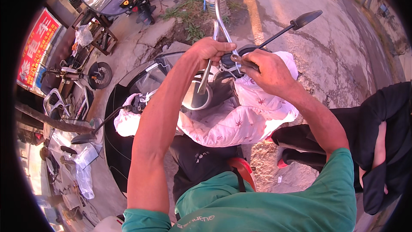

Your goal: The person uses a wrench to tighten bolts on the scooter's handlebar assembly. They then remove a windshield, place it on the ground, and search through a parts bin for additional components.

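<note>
A bent silver metal bracket (219, 13) of thin tubes rises over the front of a scooter, and my left hand (210, 53) closes round it. One flattened leg end (203, 87) hangs below that hand, over the scooter's round dial area. Beside it my right hand (268, 71) is closed on a small metal piece with a ring-shaped end (235, 58), perhaps a spanner. The ring sits against the bracket tube near the right mirror's stem. Under both hands lies a pink-and-white quilted handlebar cover (240, 122) with small red leaf prints.
The right mirror (307, 19) sticks out ahead; the left mirror (86, 138) is low at left. A person in dark clothes (373, 146) stands close on my right. A small parked bike (73, 75), a red sign (39, 47) and a bucket (216, 4) are around.
</note>
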A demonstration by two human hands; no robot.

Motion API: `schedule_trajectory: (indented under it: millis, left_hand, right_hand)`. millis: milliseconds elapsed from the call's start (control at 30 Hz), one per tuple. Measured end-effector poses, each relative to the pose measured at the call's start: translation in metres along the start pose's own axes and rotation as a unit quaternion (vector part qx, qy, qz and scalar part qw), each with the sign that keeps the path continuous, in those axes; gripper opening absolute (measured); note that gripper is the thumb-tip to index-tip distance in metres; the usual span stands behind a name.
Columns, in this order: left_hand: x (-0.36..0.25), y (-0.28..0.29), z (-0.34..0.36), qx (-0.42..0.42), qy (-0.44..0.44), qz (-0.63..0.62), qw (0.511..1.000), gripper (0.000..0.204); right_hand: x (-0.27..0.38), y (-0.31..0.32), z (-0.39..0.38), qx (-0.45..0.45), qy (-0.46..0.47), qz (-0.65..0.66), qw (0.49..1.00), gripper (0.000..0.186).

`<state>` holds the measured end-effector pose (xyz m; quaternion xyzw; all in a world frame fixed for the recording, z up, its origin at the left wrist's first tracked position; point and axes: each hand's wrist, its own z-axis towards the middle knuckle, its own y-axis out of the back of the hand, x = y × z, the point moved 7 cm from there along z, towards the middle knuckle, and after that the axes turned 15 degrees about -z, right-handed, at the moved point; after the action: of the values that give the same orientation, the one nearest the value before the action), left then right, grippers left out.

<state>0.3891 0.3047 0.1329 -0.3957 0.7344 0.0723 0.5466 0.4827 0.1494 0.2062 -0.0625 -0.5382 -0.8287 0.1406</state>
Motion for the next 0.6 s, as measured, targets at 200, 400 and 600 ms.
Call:
schedule_trajectory:
  millis: [200,400,600]
  left_hand:
    - [0.0001,-0.0013,-0.0018,0.009,-0.001,-0.002,1.0,0.023]
    - [0.001,-0.0034,-0.003,0.006,0.0,-0.003,1.0,0.022]
    - [0.0007,-0.003,-0.0042,0.016,-0.006,-0.016,1.0,0.02]
  right_hand:
    - [0.0034,-0.0007,0.0034,0.024,-0.001,-0.027,0.999,0.022]
    - [-0.0004,-0.0053,0.0046,0.036,-0.023,-0.061,0.997,0.024]
    - [-0.002,-0.0065,0.0046,0.019,-0.02,-0.056,0.998,0.028]
